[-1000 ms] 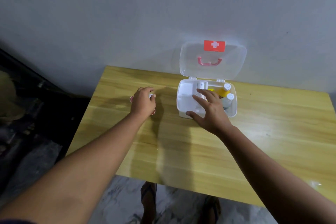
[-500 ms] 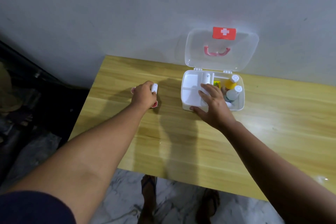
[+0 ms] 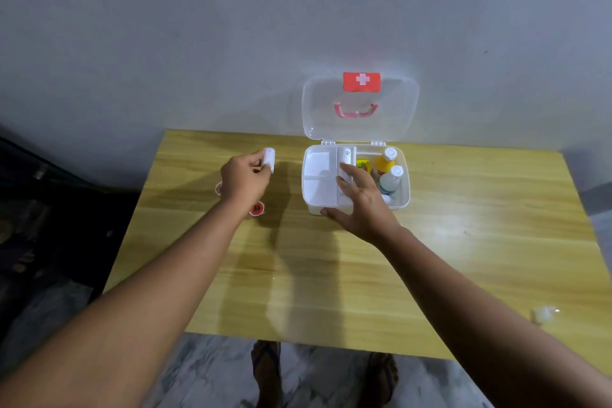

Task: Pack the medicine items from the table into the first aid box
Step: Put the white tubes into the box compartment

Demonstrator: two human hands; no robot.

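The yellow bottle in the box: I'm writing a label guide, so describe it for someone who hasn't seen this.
Find the open first aid box at the table's far edge. In its right-hand section, the yellow bottle has a white cap; the bottle beside it is pale.

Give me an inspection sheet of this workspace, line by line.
Surface: yellow wooden table, against a grey wall.
Job's things: first aid box open, lid upright; yellow bottle and clear bottle inside; small red-and-white items left on the table.
Clutter: small clear object near the right edge.
Hands: left hand holds a small white roll; right hand rests on the box tray.
Cables: nothing seen.
Surroundings: marble floor, sandalled feet below.
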